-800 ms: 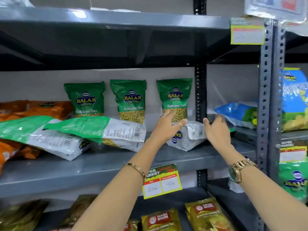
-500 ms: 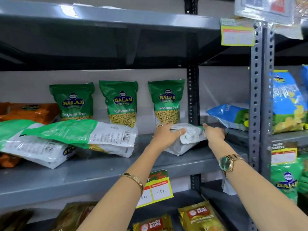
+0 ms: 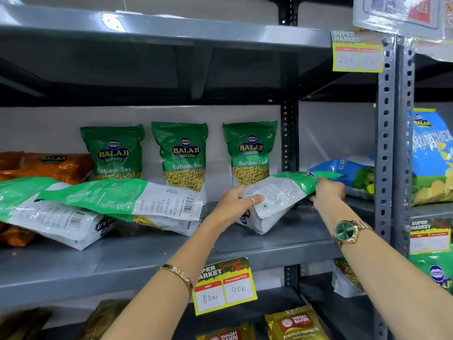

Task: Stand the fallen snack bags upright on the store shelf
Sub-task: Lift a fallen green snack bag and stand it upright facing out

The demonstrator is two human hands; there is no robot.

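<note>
A fallen green-and-white sev bag point(image 3: 282, 192) lies tilted on the grey middle shelf point(image 3: 147, 256), its top end raised to the right. My left hand point(image 3: 235, 204) grips its lower left side. My right hand point(image 3: 327, 192) holds its green top edge. Three green Balaji Ratlami Sev bags point(image 3: 181, 155) stand upright against the back wall. Two more green-and-white bags point(image 3: 137, 200) lie flat and overlapping at the left of the shelf.
Fallen orange bags point(image 3: 46, 165) lie far left. A perforated grey upright point(image 3: 392, 143) divides off the right bay, where blue snack bags point(image 3: 350, 170) rest. A yellow price tag point(image 3: 224, 288) hangs on the shelf edge. Yellow tea packets point(image 3: 296, 325) sit below.
Both hands reached in and took hold of the fallen bag on the right. Its top end has lifted off the shelf.
</note>
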